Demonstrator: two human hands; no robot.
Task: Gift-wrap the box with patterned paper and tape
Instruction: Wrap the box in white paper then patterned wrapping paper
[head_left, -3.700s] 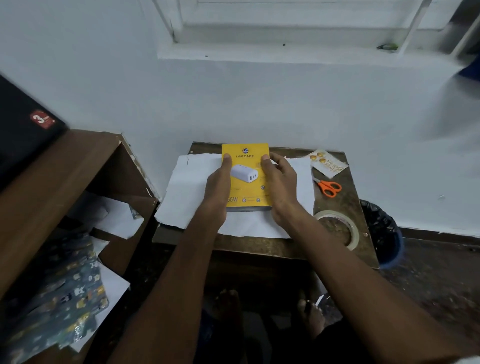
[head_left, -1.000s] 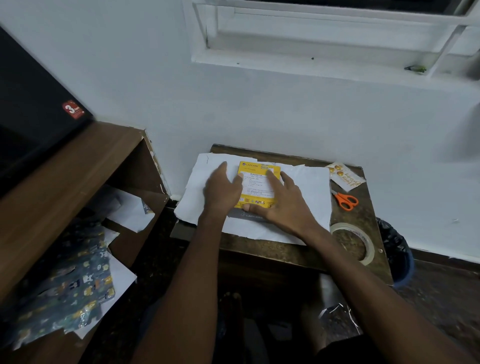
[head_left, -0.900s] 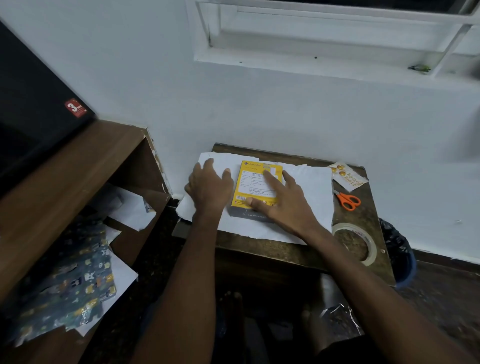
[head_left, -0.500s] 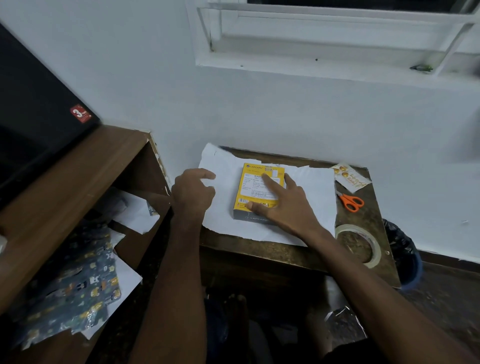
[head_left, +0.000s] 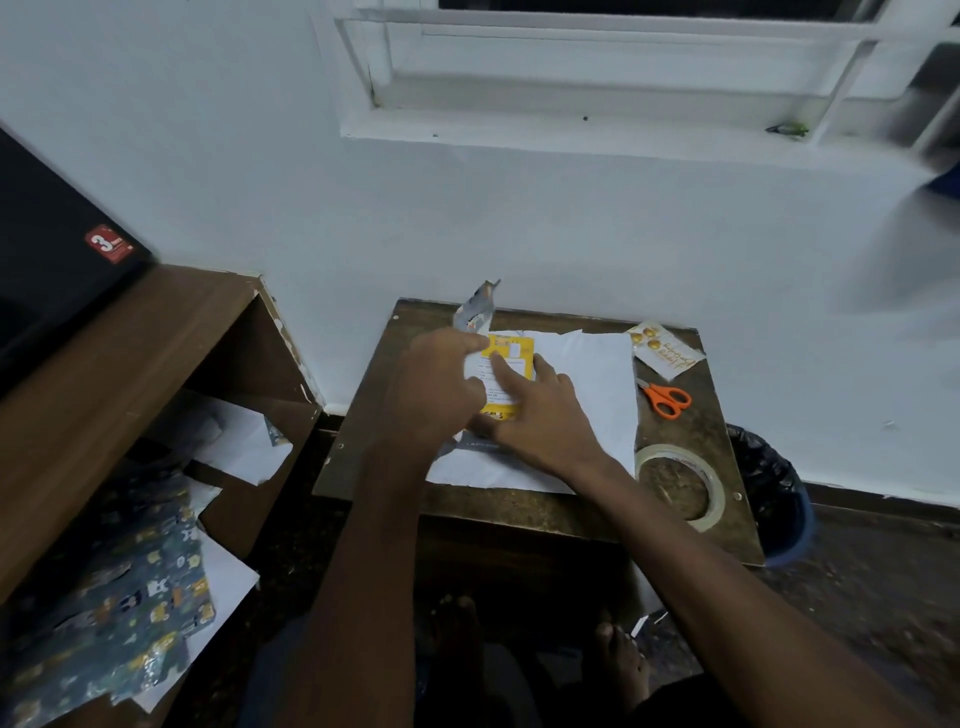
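Note:
A yellow box lies label-up on the wrapping paper, which is spread white side up on a small brown table. My left hand grips the paper's left edge and has folded it over the box's left side; a patterned corner sticks up behind the hand. My right hand presses flat on the box, index finger stretched across its label. The box's left part is hidden by my left hand.
Orange scissors, a roll of clear tape and a gift tag lie along the table's right side. A bin stands right of the table. A wooden shelf unit with loose patterned paper is at left.
The box was turned label-up. My left hand slid off it to the paper's left edge, took hold, and has now brought that edge up over the box. My right hand stayed pressing.

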